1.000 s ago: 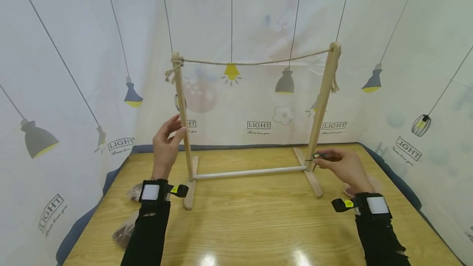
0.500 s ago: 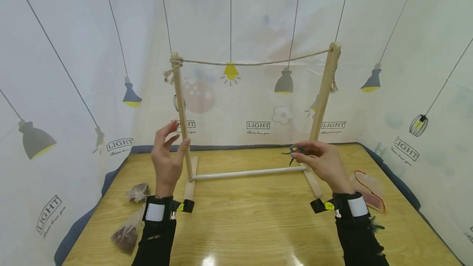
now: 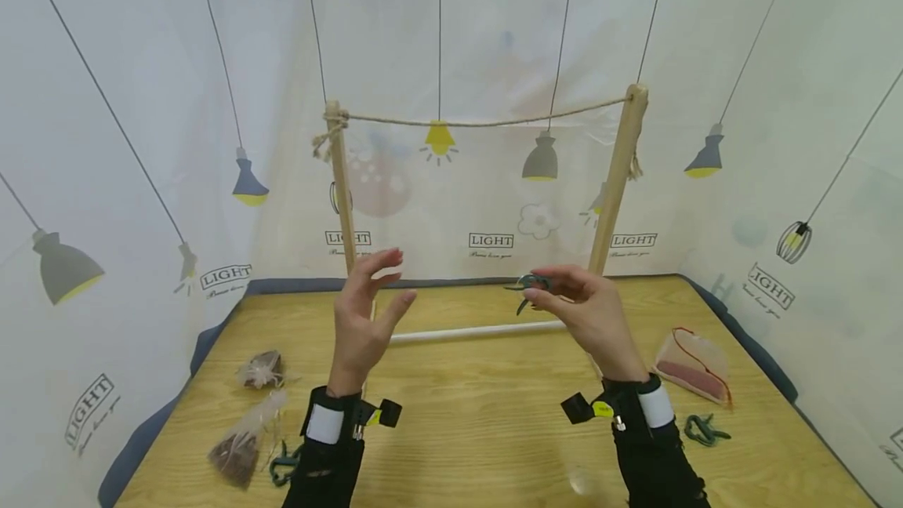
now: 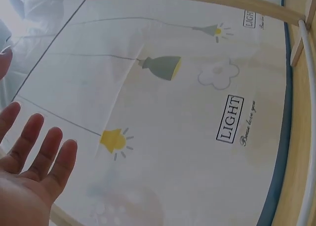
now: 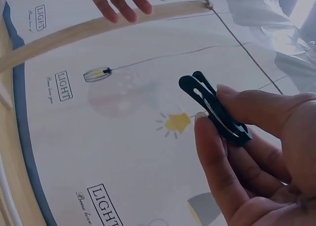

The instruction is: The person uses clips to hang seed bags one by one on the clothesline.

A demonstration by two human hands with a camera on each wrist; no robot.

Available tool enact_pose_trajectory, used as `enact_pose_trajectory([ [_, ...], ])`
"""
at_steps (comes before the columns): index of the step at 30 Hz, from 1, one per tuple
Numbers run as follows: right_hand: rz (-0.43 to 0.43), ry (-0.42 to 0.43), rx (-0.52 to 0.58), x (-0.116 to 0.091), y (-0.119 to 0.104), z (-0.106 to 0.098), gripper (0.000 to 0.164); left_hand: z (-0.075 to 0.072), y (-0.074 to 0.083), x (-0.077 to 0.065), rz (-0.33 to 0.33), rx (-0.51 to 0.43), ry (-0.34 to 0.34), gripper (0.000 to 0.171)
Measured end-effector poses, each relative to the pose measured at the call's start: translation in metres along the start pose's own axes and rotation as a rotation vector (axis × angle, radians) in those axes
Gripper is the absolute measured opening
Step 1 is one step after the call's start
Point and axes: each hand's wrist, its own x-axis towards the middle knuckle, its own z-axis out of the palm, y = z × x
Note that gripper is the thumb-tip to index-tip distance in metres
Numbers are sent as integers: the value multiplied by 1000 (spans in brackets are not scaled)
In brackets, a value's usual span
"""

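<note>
My right hand (image 3: 591, 312) pinches a dark green plastic clip (image 5: 212, 107) between thumb and fingers, in front of a wooden frame. My left hand (image 3: 361, 324) is raised at the left with its fingers spread and relaxed, holding nothing; it overlaps the left post (image 3: 342, 186) in the head view. A rope (image 3: 487, 125) runs between the tops of this post and the right post (image 3: 618, 179), sagging slightly. Lower down, a white rod (image 3: 480, 332) joins the posts. In the left wrist view, the left hand's fingers (image 4: 61, 159) show against the printed backdrop.
Two tied see-through bags, a small one (image 3: 262, 369) and a larger one (image 3: 238, 453), lie at the table's left. On the right are a pale mesh pouch (image 3: 693, 371) with a red cord and a green clip (image 3: 705, 429). Another green clip (image 3: 284, 463) lies beside the left sleeve.
My right hand has carried the clip leftward from the right post. My left hand has moved right, away from beside the left post. The pouch and loose clips have come into view.
</note>
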Motion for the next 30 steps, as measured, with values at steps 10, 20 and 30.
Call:
enact_pose_trajectory([
  [10,18,-35,202,-3,-7,26,37,29,12,-9,-38,-64,-139,57],
  [20,55,-39,354,-5,-16,46,34,53,16,-10,-54,-109,-223,68],
  [30,170,-74,470,-11,-22,59,30,62,24,-15,-48,-117,-176,61],
])
